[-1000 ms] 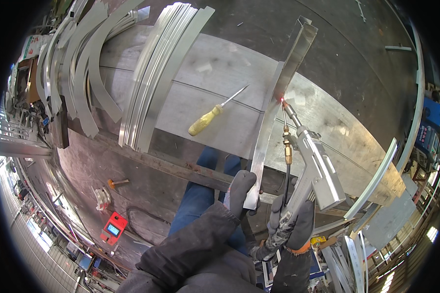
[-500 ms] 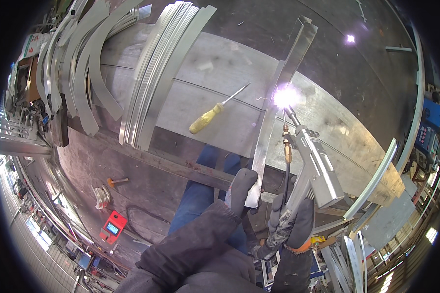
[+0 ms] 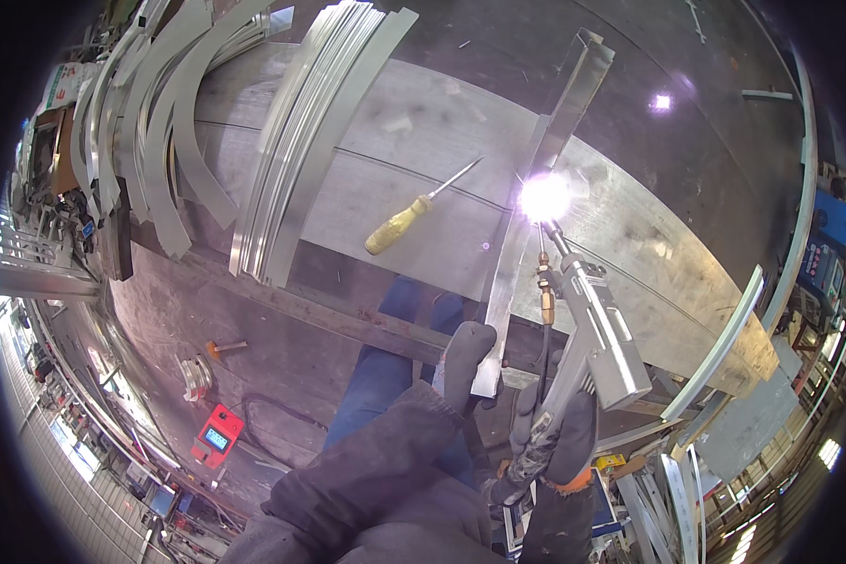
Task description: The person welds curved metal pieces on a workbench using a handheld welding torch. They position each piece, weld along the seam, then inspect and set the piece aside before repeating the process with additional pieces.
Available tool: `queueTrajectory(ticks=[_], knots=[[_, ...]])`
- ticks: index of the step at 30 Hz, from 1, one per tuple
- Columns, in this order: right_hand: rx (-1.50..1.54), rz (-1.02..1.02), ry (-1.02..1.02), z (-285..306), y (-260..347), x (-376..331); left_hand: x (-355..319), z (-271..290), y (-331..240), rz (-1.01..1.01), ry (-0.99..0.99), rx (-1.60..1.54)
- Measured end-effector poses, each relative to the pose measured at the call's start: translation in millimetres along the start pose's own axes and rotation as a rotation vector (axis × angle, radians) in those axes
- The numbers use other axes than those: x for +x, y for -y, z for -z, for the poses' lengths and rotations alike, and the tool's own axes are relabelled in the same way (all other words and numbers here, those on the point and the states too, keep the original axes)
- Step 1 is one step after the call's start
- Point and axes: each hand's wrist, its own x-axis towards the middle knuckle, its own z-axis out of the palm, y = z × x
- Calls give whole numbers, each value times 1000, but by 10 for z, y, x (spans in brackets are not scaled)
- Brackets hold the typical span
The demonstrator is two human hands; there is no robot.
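We see the gloved left hand [image 3: 465,362] pinning the near end of a long narrow curved steel strip [image 3: 526,235] to the metal desk [image 3: 423,141]. The gloved right hand [image 3: 550,437] grips a grey welding torch [image 3: 592,320], its tip sparking at the strip's right edge, well beyond both hands. A yellow-handled screwdriver [image 3: 399,226] lies left.

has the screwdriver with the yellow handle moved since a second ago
No. The screwdriver lies in the same place on the metal sheet, just left of the upright metal strip.

Right hand [image 3: 550,442] holds welding torch [image 3: 587,320] sparking on metal strip [image 3: 517,254].
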Motion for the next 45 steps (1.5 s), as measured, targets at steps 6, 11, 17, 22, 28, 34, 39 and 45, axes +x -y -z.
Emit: queueTrajectory(ticks=[6,11,17,22,28,34,39,45], knots=[[-28,-20,-13,-2,-24,-49,-18,-2,-17,8,23,-7],[-44,-39,11,12,-24,-97,-12,2,-30,6,6,-11],[-22,-23,-22,43,2,-55,11,36,-57,65,82,-49],[28,58,-40,23,-5,18,6,35,-37,20,71,-29],[34,51,-27,5,18,60,4,48,-34,-9,91,-11],[-78,22,-34,-31,57,76,-1,43,-20,-22,79,8],[-74,6,-48,-61,65,92,-4,36,-6,-10,44,16],[-20,15,-50,-48,29,87,-1,16,5,-27,20,25]])
